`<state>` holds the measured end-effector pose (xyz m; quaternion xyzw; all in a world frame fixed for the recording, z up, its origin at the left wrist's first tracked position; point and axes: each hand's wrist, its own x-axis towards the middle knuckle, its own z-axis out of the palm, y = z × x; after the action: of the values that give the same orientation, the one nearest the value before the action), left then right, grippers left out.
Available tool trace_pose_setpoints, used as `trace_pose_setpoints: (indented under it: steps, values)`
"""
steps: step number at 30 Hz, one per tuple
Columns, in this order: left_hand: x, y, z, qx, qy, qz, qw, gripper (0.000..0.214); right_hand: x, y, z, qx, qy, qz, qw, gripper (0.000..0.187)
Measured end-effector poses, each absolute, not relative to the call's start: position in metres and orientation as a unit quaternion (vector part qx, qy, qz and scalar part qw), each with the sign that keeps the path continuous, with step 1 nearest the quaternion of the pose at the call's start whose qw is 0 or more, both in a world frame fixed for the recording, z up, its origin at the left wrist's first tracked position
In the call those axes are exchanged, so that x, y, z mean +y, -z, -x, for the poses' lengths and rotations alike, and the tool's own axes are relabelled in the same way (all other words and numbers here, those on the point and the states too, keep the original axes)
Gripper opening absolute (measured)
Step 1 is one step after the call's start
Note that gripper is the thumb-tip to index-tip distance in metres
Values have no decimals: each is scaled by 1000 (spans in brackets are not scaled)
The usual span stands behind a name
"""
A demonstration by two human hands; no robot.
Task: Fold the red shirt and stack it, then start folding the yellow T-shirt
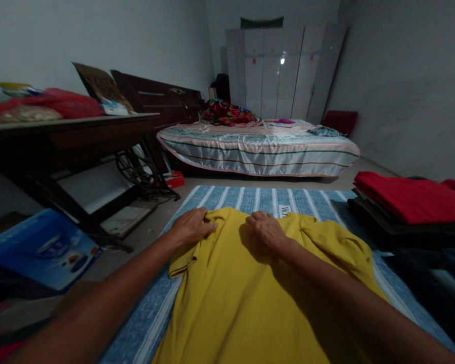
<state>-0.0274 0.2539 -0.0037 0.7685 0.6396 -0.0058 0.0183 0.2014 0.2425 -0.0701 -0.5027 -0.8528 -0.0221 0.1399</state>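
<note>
A yellow shirt (235, 288) lies spread on a blue and white striped cloth (258, 199) in front of me. My left hand (191, 226) rests on the shirt's far left edge, fingers curled onto the fabric near the collar. At the shirt's far middle, my right hand (265, 227) presses down with its fingers bent over the cloth. The right sleeve is bunched up beside my right forearm.
A stack of folded clothes with a red piece (409, 197) on top sits at the right. A dark sewing table (72, 136) stands at the left, a blue packet (41, 247) below it. A bed (258, 146) and white wardrobe (280, 71) are farther back.
</note>
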Motion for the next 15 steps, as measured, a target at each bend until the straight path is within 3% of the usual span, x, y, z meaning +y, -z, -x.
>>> trace_pose_setpoints:
  steps: [7, 10, 15]
  values:
    - [201, 6, 39, 656, 22, -753, 46, 53, 229, 85, -177, -873, -11, 454, 177, 27]
    - [204, 11, 48, 688, 34, -720, 81, 46, 229, 90, -179, -870, -17, 456, 188, 27]
    - [217, 5, 71, 679, -90, -649, 331, 31, 229, 92, -180, -869, -26, 455, 193, 26]
